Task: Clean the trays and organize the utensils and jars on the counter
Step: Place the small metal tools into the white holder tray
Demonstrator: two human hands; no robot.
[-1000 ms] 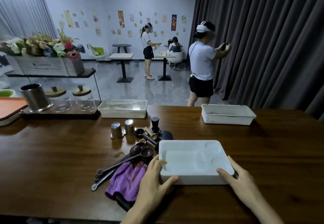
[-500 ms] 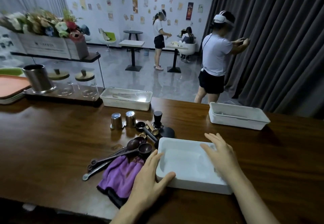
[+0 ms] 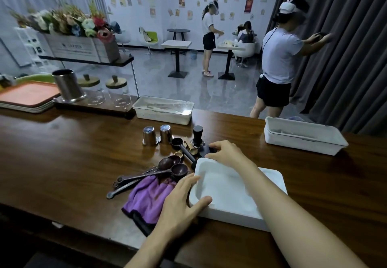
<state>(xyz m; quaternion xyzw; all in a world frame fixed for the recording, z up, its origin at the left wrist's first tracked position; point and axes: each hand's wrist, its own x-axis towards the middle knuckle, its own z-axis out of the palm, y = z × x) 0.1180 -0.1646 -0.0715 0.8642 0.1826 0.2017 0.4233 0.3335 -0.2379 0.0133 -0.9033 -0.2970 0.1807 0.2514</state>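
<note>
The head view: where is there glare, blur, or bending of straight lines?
Head view: glare on the lidded white box at the counter's back; flowers at the left edge look smeared; the counter edge curves, a wide-angle effect; both hands look fairly sharp.

Before us on the desk lies a tray, our left hand on its near left corner and our right hand beyond its far edge. Left of the tray we see a cloth with spoons lying partly on it. Behind the spoons stand two metal cups, with a tamper to their right. Farther back sit two lidded boxes, one at centre and one at far right, and two jars stand to the left.
</note>
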